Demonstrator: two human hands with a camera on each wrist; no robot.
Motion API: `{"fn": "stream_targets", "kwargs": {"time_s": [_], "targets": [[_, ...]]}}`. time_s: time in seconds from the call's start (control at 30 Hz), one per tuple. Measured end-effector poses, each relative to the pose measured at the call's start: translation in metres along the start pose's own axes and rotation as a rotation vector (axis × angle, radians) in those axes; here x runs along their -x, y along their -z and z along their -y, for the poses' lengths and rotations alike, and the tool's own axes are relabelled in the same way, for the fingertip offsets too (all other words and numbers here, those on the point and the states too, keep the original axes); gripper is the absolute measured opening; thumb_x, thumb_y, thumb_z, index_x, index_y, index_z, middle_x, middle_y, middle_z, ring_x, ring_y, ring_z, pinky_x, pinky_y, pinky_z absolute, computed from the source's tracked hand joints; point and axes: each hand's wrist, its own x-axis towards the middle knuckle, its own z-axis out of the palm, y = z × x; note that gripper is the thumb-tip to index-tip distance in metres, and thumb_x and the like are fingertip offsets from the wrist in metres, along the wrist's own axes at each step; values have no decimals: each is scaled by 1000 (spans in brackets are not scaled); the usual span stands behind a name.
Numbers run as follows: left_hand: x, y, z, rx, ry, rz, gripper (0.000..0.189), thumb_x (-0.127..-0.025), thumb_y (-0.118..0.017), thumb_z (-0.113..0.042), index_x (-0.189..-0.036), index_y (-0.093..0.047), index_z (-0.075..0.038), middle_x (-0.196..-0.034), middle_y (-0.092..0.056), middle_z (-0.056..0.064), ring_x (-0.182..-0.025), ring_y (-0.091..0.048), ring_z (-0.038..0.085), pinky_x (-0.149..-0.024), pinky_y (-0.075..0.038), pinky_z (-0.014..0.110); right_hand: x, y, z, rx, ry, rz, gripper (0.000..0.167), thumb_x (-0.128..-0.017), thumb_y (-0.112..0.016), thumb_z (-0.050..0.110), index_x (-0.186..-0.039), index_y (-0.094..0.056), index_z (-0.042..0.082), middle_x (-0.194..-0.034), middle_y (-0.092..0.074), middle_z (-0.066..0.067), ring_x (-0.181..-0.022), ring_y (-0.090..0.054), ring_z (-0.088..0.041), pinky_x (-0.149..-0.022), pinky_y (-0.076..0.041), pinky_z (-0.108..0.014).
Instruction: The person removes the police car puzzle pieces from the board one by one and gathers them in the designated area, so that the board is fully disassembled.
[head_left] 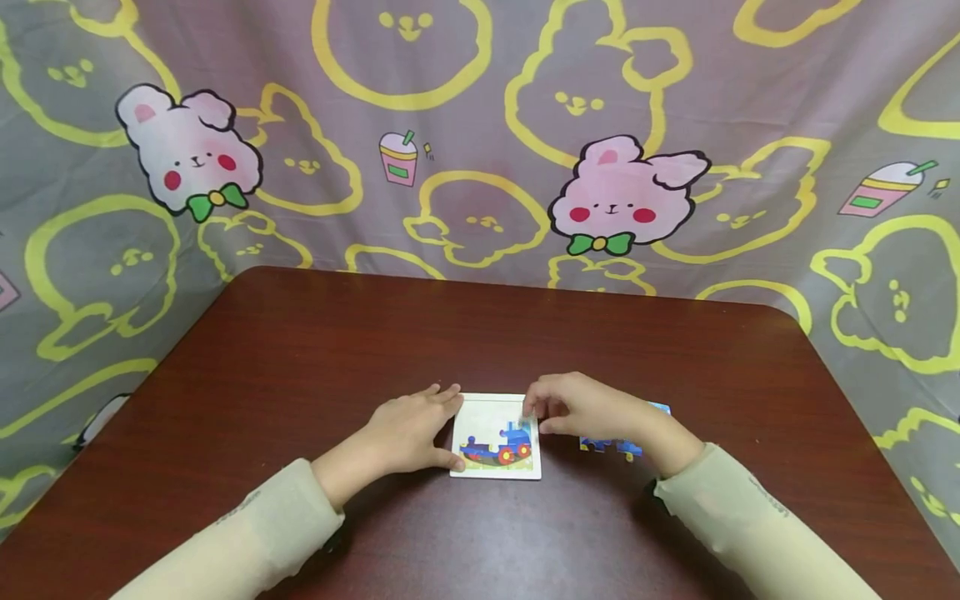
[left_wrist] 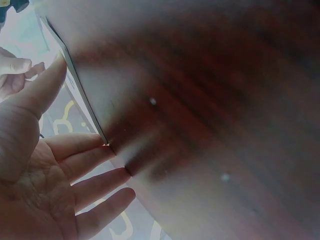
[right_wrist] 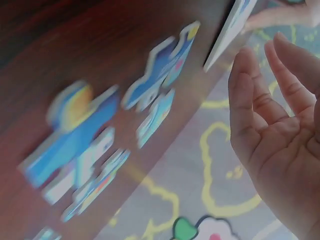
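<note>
A square, pale wooden puzzle board (head_left: 491,407) lies on the table with a blue train picture (head_left: 495,450) filling its lower part. Along the board's left side rests my left hand (head_left: 405,429), fingers spread and thumb at the lower left corner. In the left wrist view, the left hand (left_wrist: 45,165) has straight fingers against the board edge (left_wrist: 80,92). My right hand (head_left: 573,404) has bent fingers at the board's upper right, touching near the train's cab. Whether it pinches a puzzle piece there is hidden. No piece shows in the right hand (right_wrist: 275,110) in its wrist view.
Loose blue puzzle pieces (head_left: 611,447) lie right of the board, partly under the right forearm. Up close, several pieces (right_wrist: 75,135) show on the brown table (head_left: 360,333). A patterned curtain (head_left: 480,125) hangs behind the table.
</note>
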Motion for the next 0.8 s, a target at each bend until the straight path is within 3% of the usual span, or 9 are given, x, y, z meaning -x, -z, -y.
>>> {"fn": "stream_targets", "kwargs": {"time_s": [0.27, 0.6, 0.8], "targets": [[0, -1, 1, 9, 3, 4, 91, -74, -79, -59, -145, -51, -9, -156, -44, 6, -143, -43, 32, -102, -48, 56, -18, -14, 12, 14, 7, 96, 21, -87, -73, 3, -105, -70, 13, -101, -63, -3, -69, -54, -4, -66, -49, -21], [2, 0, 0, 13, 2, 19, 91, -76, -79, -58, -146, -49, -8, -157, -42, 8, -144, -42, 33, -102, -48, 55, -23, -22, 14, 85, 22, 123, 34, -81, -77, -1, -110, -69, 15, -102, -56, -4, -66, -52, -1, -69, -48, -19], [0, 0, 1, 11, 1, 16, 91, -76, -78, -59, -146, -49, -8, -157, -42, 8, -144, -42, 33, -103, -47, 55, -25, -22, 14, 103, 14, 137, 35, -82, -78, 0, -110, -68, 17, -102, -55, -2, -72, -55, -4, -72, -49, -20]]}}
